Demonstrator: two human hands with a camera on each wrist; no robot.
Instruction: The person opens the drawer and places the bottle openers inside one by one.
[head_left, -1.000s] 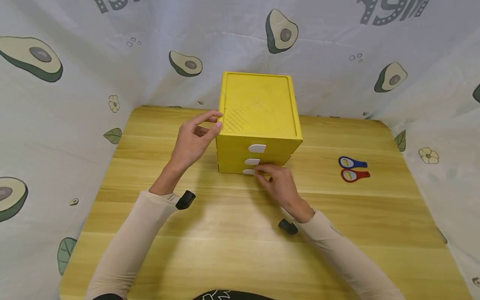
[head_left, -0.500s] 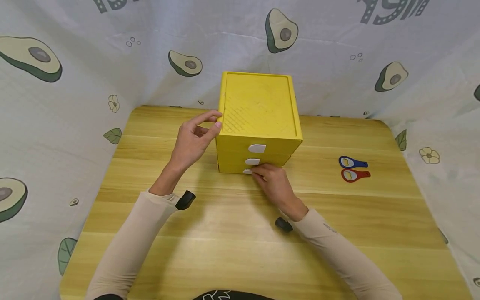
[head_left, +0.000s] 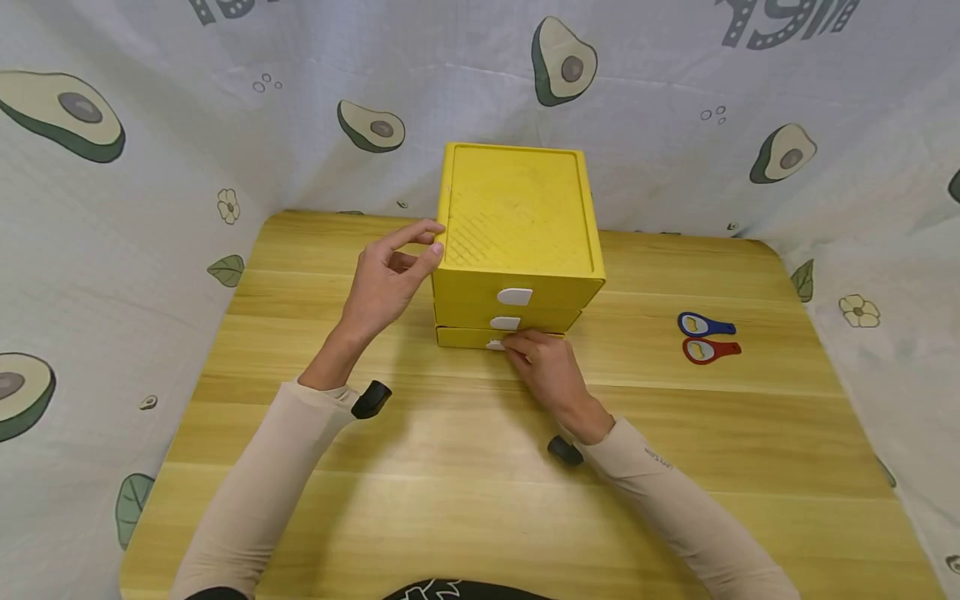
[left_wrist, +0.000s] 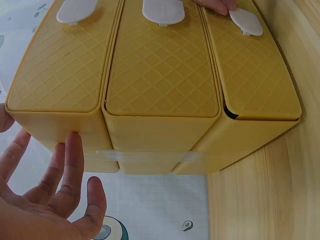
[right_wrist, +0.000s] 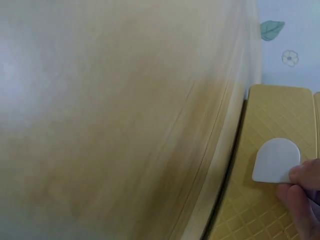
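A yellow three-drawer cabinet stands on the table, each drawer with a white tab handle. My left hand touches the cabinet's upper left side with its fingertips; in the left wrist view the fingers lie spread against the side wall. My right hand pinches the white handle of the bottom drawer between thumb and fingers. That drawer stands slightly out from the cabinet, with a narrow dark gap at its corner in the left wrist view. The upper two drawers are closed.
To the right on the wooden table lie a blue bottle-opener-shaped item and a red one, side by side. White cloth printed with avocados hangs behind and at both sides. Clear tape runs across the cabinet's side.
My right hand has moved slightly left onto the bottom drawer's handle and grips it. The bottom drawer has come out a little toward me. My left hand has stayed put.
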